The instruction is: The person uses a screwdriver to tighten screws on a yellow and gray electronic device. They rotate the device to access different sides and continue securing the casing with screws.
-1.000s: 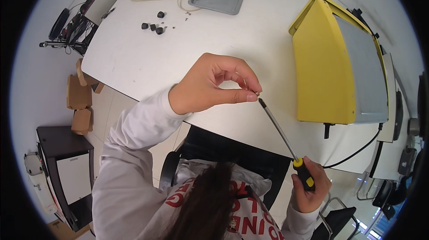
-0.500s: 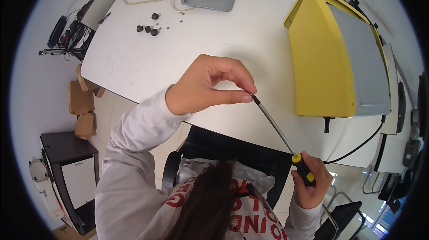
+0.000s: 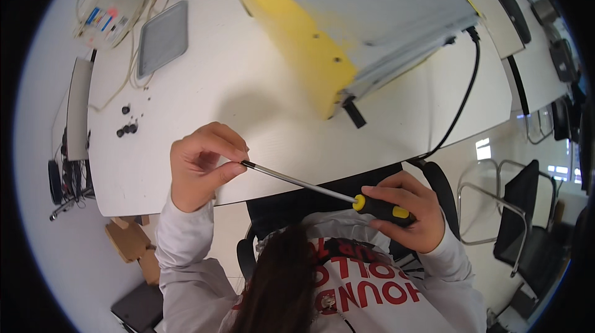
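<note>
Screwdriver (image 3: 325, 191) is slanting across the centre of the frame, its black-and-yellow handle (image 3: 383, 209) resting in the right hand (image 3: 416, 210), whose fingers are curling around it. Left of centre, the left hand (image 3: 201, 162) is pinching its thumb and fingertips together on the dark tip (image 3: 248, 164); anything smaller between them is hiding from view. Black knobs (image 3: 132, 128) are lying at the left, a yellow-and-grey housing (image 3: 378, 14) standing at the top.

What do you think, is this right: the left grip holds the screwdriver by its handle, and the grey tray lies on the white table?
No: the head view shows the right grip holding the screwdriver by its handle. The grey tray lies on the white table.
</note>
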Demonstrator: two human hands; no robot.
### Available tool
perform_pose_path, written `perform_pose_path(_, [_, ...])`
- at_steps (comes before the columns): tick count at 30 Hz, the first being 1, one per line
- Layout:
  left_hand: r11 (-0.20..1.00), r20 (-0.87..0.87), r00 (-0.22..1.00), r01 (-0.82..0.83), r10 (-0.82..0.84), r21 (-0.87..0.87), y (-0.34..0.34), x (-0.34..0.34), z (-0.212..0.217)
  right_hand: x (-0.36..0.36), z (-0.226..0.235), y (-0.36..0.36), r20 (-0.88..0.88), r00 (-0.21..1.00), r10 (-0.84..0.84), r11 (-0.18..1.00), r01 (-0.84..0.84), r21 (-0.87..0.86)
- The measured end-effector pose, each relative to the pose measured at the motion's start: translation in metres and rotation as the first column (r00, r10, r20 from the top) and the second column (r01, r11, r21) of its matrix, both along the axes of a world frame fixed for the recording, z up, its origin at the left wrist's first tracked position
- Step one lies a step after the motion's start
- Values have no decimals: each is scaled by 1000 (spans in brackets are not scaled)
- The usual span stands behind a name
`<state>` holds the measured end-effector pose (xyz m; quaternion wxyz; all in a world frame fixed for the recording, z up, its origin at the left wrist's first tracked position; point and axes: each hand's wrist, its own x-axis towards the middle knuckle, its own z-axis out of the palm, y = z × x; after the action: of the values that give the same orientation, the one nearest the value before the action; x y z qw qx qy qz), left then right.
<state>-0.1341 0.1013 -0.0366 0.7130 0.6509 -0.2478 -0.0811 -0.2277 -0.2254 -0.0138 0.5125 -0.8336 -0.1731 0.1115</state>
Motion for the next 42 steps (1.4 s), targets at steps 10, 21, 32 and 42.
perform_pose_path(10, [886, 426, 872, -377, 241, 270, -56, -6, 11, -82, -41, -42, -123, 878, -463, 853, 479, 207])
perform_pose_path(21, [695, 936, 325, -642, -135, 323, -128, 47, 69, -57, -36, -37, 130, 756, -641, 758, 651, -50])
perform_pose_path(32, [718, 879, 460, -571, -123, 399, -139, 46, 68, -51, -43, -39, 114, 765, -634, 767, 641, -30])
perform_pose_path(42, [725, 887, 455, -586, -75, 362, -142, 47, 65, -49, -46, -37, 109, 773, -625, 777, 630, -14])
